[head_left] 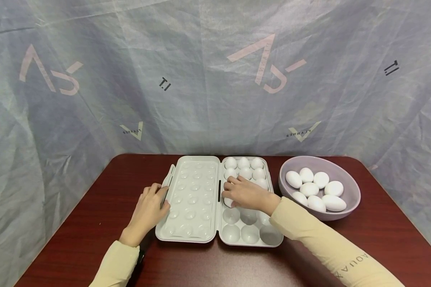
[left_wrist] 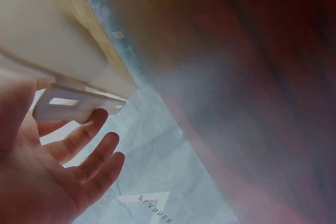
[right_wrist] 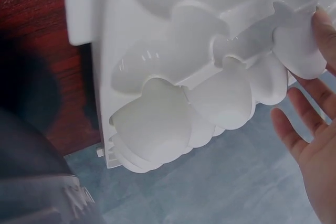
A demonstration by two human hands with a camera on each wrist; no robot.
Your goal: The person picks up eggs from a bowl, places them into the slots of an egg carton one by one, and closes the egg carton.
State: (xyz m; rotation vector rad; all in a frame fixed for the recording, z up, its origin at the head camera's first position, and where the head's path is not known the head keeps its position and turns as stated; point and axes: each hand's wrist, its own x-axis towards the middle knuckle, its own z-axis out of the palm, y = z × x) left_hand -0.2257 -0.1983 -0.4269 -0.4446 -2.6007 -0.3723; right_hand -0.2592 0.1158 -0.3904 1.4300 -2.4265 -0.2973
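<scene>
A white plastic egg carton [head_left: 231, 234] lies unfolded on the table, its dimpled lid [head_left: 192, 187] to the left. My left hand [head_left: 147, 209] holds the lid's outer edge at the side flap [head_left: 169, 175]; in the left wrist view the fingers curve beneath the slotted flap [left_wrist: 73, 103], and the thumb is hidden. My right hand [head_left: 249, 194] pinches a white egg [head_left: 228, 203] low over the cups. That egg [right_wrist: 298, 45] sits between thumb and fingers in the right wrist view. Other white eggs [head_left: 244, 163] fill the far rows; my right hand hides some cups.
A lilac bowl [head_left: 352, 193] of several white eggs [head_left: 309, 189] stands right of the carton, close to my right forearm. The dark red wooden table [head_left: 104, 207] ends at a grey printed fabric backdrop [head_left: 201, 99] behind. Several near cups hold no egg.
</scene>
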